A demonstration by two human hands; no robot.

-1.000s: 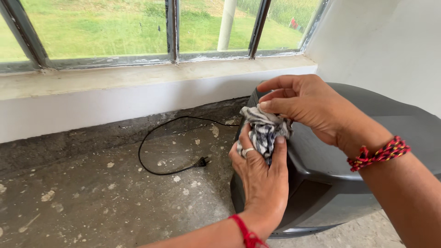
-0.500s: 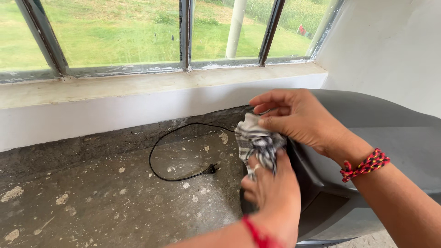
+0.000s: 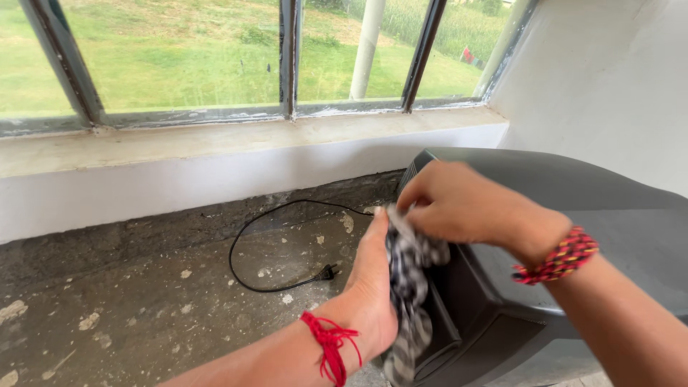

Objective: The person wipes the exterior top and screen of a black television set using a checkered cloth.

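A black-and-white patterned cloth (image 3: 408, 287) hangs against the side of a dark grey, old tube television (image 3: 573, 208) lying on a rough concrete surface. My right hand (image 3: 466, 204), with a red and yellow thread bracelet at the wrist, pinches the cloth's top end at the set's upper edge. My left hand (image 3: 373, 287), with a red thread at the wrist, is flat and edge-on, pressing the cloth's lower part against the set's side.
The set's black power cord (image 3: 247, 247) loops over the concrete (image 3: 143, 315), its plug (image 3: 328, 272) lying loose. A white sill (image 3: 215, 143) and a barred window run along the back. A white wall (image 3: 616, 93) stands on the right.
My view has swung closer and to the right. My left hand has turned from palm-facing to edge-on against the set, and the cloth now hangs longer beneath my right hand.
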